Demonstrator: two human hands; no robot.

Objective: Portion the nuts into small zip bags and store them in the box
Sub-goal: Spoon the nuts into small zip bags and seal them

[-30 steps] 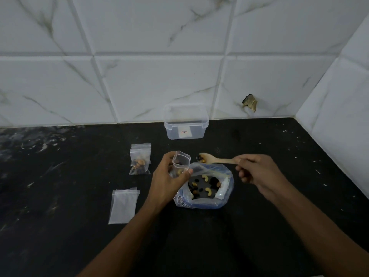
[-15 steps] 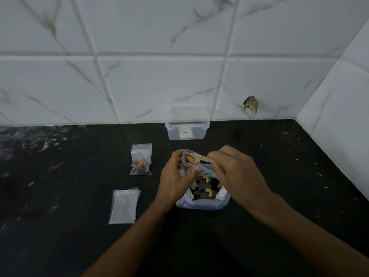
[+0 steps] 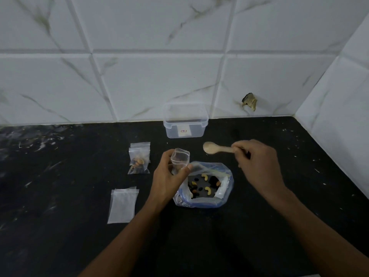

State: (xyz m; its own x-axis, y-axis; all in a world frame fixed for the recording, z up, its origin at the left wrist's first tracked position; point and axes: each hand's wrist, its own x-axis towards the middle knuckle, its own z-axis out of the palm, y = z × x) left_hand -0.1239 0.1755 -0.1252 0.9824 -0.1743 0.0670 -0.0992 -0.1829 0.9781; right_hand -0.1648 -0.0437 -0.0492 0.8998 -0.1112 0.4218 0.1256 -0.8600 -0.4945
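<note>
Nuts (image 3: 203, 183) lay loose in the big open bag (image 3: 226, 188) on the black counter (image 3: 279, 216), with the clear box (image 3: 184, 124) standing unlidded at the wall. Your left hand (image 3: 167, 182) grasped a small zip bag (image 3: 179, 160) upright, mouth open; your right hand (image 3: 257, 160) pinched an unloaded wooden spoon (image 3: 213, 149). One filled bag (image 3: 139, 158) lay near. Risk noted: that narrow, soft mouth could collapse or tilt, spilling nuts onto the counter.

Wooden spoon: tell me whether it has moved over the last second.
Yes. The wooden spoon, held by the right hand, dipped to the mouth of the small zip bag and has drawn back right. Its bowl now looks empty, level below the clear box.
</note>
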